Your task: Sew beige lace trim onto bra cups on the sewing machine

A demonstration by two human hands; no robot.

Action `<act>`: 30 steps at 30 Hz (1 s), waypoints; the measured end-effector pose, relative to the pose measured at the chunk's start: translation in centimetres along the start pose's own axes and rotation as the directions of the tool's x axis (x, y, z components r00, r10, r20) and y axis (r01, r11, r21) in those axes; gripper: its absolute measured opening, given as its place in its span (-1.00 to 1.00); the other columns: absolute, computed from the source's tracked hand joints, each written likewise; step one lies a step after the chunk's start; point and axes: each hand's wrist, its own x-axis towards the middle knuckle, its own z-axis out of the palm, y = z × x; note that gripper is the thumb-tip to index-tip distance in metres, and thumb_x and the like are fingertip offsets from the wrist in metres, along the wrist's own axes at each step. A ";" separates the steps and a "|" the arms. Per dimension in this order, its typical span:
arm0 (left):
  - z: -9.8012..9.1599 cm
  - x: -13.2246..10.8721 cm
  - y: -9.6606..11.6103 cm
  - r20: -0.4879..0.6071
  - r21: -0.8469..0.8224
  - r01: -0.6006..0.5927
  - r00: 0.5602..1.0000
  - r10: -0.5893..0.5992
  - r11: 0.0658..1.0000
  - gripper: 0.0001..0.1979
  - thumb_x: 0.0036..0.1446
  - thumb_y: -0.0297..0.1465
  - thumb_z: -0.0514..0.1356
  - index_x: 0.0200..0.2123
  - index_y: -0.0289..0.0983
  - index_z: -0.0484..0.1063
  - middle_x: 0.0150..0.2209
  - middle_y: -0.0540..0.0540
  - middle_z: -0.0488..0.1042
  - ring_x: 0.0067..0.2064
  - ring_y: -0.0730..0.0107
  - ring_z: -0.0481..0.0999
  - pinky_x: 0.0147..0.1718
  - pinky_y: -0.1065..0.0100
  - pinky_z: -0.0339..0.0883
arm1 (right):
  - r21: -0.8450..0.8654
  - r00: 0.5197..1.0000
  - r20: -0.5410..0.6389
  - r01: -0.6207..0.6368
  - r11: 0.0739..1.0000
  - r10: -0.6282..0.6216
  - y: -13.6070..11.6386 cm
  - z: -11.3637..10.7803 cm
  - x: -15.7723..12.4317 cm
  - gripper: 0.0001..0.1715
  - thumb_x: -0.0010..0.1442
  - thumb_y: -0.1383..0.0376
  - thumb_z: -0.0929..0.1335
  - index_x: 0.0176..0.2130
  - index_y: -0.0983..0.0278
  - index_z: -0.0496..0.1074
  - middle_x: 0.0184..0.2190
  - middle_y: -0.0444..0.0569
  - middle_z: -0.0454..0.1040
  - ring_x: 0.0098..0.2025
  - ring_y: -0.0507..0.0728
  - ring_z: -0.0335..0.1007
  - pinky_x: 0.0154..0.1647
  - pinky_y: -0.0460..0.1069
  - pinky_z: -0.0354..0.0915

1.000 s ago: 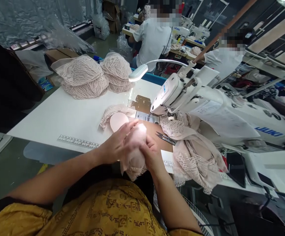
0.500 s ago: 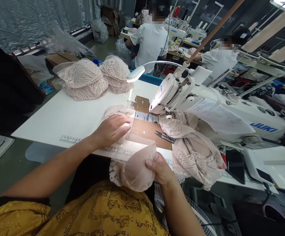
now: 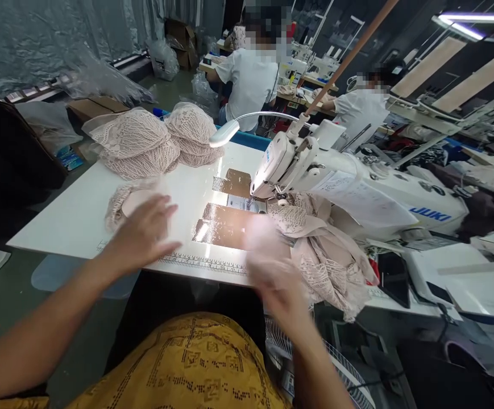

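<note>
On the left part of the white table, a beige lace bra cup (image 3: 117,205) lies with its pale inner side partly showing. My left hand (image 3: 142,236) is over its near right edge, thumb and fingers apart, slightly smeared by motion. My right hand (image 3: 278,278) is closed on another pale bra cup (image 3: 264,236), which is badly blurred above the table's front edge. Behind it stands a white sewing machine (image 3: 278,162), its needle area lit. Right of the needle, a heap of beige lace bra pieces (image 3: 327,272) hangs over the table edge.
Two stacks of lace cups, a left stack (image 3: 133,139) and a right stack (image 3: 193,133), stand at the table's back. A lamp (image 3: 224,133) arches over the table. A printed ruler (image 3: 204,266) runs along the front edge. Two people in white shirts sit beyond.
My left hand has moved left with the lace cup, away from the needle area. My right hand has lifted its cup from my lap to above the table edge, covering the thread snips.
</note>
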 end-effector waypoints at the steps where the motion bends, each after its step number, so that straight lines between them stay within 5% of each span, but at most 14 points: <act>1: -0.1 -0.2 1.6 0.113 -0.124 -0.037 0.992 0.051 0.992 -0.24 0.08 -0.12 0.29 0.31 -0.16 0.14 0.33 -0.16 0.15 0.34 -0.09 0.12 0.32 0.01 0.01 | 0.027 0.991 0.131 0.010 1.000 -0.014 -0.2 1.5 0.7 -0.81 0.24 0.17 0.37 -0.16 0.18 0.51 -0.23 -0.07 0.56 -0.18 0.17 0.46 -0.14 0.08 0.41; 3: 0.1 -0.7 4.8 0.399 -0.397 0.000 0.901 0.173 0.918 -0.22 0.06 -0.17 0.32 0.31 -0.12 0.13 0.23 -0.14 0.33 0.18 0.06 0.38 0.15 0.18 0.30 | 0.070 0.944 0.323 0.045 0.997 -0.065 -0.8 3.6 1.7 -0.87 0.23 0.21 0.37 -0.24 0.20 0.50 -0.34 -0.11 0.54 -0.30 0.13 0.45 -0.26 0.02 0.38; 5: 0.7 -1.1 6.9 0.501 -0.553 0.090 0.830 0.244 0.829 -0.48 0.16 -0.26 0.24 0.19 -0.15 0.31 0.07 -0.09 0.49 0.02 0.19 0.51 -0.01 0.31 0.39 | 0.071 0.945 0.292 0.133 0.989 -0.148 -1.7 4.4 2.3 -0.93 0.21 0.27 0.37 -0.27 0.22 0.46 -0.37 -0.11 0.51 -0.36 0.08 0.41 -0.35 -0.04 0.32; 7: 1.4 -1.6 7.3 0.464 -0.588 0.149 0.867 0.181 0.795 -0.68 0.22 -0.33 0.14 0.04 -0.20 0.44 -0.06 -0.07 0.55 -0.09 0.26 0.53 -0.10 0.37 0.39 | 0.023 0.955 0.122 0.271 0.962 -0.272 -2.6 3.5 2.5 -0.94 0.14 0.34 0.39 -0.30 0.20 0.42 -0.38 -0.11 0.48 -0.38 0.07 0.39 -0.39 -0.06 0.27; 10: 1.8 -2.2 5.8 0.320 -0.475 0.246 0.943 -0.094 0.845 -0.77 0.24 -0.30 0.13 -0.14 -0.28 0.49 -0.22 -0.08 0.55 -0.23 0.30 0.50 -0.26 0.40 0.35 | -0.097 0.892 -0.225 0.379 0.920 -0.391 -3.4 0.9 2.4 -0.85 0.09 0.37 0.43 -0.35 0.16 0.37 -0.39 -0.11 0.44 -0.37 0.07 0.36 -0.40 -0.06 0.24; 12: 1.6 -2.4 5.0 0.350 -0.484 0.333 0.921 -0.169 0.809 -0.73 0.27 -0.23 0.11 -0.30 -0.31 0.47 -0.40 -0.06 0.48 -0.38 0.38 0.43 -0.42 0.44 0.28 | -0.171 0.835 -0.410 0.324 0.930 -0.366 -3.4 -0.5 2.5 -0.85 0.10 0.34 0.44 -0.37 0.16 0.36 -0.40 -0.11 0.43 -0.35 0.08 0.34 -0.37 -0.05 0.23; 13: 1.4 -2.4 5.0 0.425 -0.552 0.360 0.898 -0.117 0.752 -0.67 0.29 -0.18 0.08 -0.35 -0.31 0.46 -0.46 -0.04 0.45 -0.43 0.41 0.40 -0.47 0.45 0.25 | -0.178 0.852 -0.420 0.259 0.949 -0.312 -3.2 -0.8 2.6 -0.87 0.13 0.30 0.43 -0.38 0.16 0.37 -0.40 -0.10 0.42 -0.35 0.09 0.34 -0.36 -0.05 0.23; 14: 1.1 -2.3 5.1 0.498 -0.643 0.376 0.867 -0.008 0.668 -0.63 0.30 -0.15 0.06 -0.35 -0.31 0.46 -0.47 -0.05 0.43 -0.44 0.41 0.41 -0.46 0.44 0.28 | -0.152 0.905 -0.361 0.181 0.972 -0.225 -2.9 -0.9 2.8 -0.89 0.16 0.26 0.42 -0.38 0.18 0.39 -0.40 -0.10 0.42 -0.35 0.08 0.33 -0.37 -0.05 0.22; 16: 0.8 -1.8 6.1 0.538 -0.795 0.388 0.806 0.246 0.467 -0.62 0.29 -0.13 0.06 -0.15 -0.30 0.48 -0.32 -0.13 0.50 -0.30 0.31 0.50 -0.33 0.37 0.40 | -0.010 0.999 -0.051 -0.007 1.000 0.006 -2.0 -0.3 3.1 -0.80 0.20 0.14 0.39 -0.36 0.21 0.44 -0.42 -0.10 0.43 -0.39 0.07 0.32 -0.40 -0.06 0.22; 18: 0.8 -1.2 7.1 0.466 -0.855 0.319 0.818 0.336 0.409 -0.53 0.26 -0.18 0.13 0.17 -0.25 0.32 -0.04 -0.24 0.47 -0.11 0.21 0.52 -0.18 0.29 0.46 | 0.198 0.943 0.307 -0.196 0.960 0.129 -1.0 0.9 3.3 -0.69 0.18 0.04 0.39 -0.33 0.24 0.48 -0.44 -0.11 0.44 -0.40 0.07 0.33 -0.39 -0.06 0.26; 21: 1.6 -0.1 7.9 0.340 -0.749 0.128 0.916 0.212 0.650 -0.33 0.18 -0.26 0.24 0.31 -0.16 0.14 0.22 -0.26 0.29 0.11 0.11 0.41 0.00 0.20 0.42 | 0.424 0.818 0.568 -0.383 0.820 0.088 0.1 2.7 3.2 -0.60 0.10 -0.02 0.44 -0.33 0.27 0.51 -0.46 -0.11 0.46 -0.37 0.09 0.38 -0.32 -0.03 0.32; 24: 2.7 0.7 7.6 0.404 -0.685 0.168 0.897 0.178 0.709 -0.28 0.11 -0.21 0.30 0.30 -0.17 0.17 0.27 -0.21 0.25 0.23 0.02 0.29 0.15 0.10 0.30 | 0.506 0.784 0.612 -0.484 0.714 0.098 0.4 3.5 3.0 -0.58 0.03 -0.02 0.48 -0.37 0.29 0.50 -0.50 -0.11 0.45 -0.42 0.07 0.37 -0.37 -0.05 0.32; 27: 3.3 0.8 6.8 0.578 -0.753 0.433 0.795 0.183 0.496 -0.37 0.12 -0.21 0.29 0.23 -0.25 0.27 0.08 -0.19 0.45 0.04 0.13 0.48 -0.03 0.24 0.42 | 0.587 0.854 0.485 -0.479 0.653 0.190 0.7 3.2 2.7 -0.62 -0.02 0.07 0.53 -0.32 0.26 0.47 -0.46 -0.14 0.45 -0.46 0.01 0.35 -0.42 -0.10 0.29; 30: 3.3 0.5 6.2 0.656 -0.738 0.581 0.735 0.168 0.343 -0.62 0.15 -0.26 0.28 0.00 -0.30 0.46 -0.19 -0.10 0.54 -0.20 0.33 0.53 -0.24 0.41 0.41 | 0.629 0.915 0.299 -0.403 0.665 0.272 1.1 2.5 2.5 -0.47 -0.01 0.14 0.53 -0.04 0.15 0.43 -0.39 -0.15 0.47 -0.44 0.00 0.34 -0.42 -0.11 0.27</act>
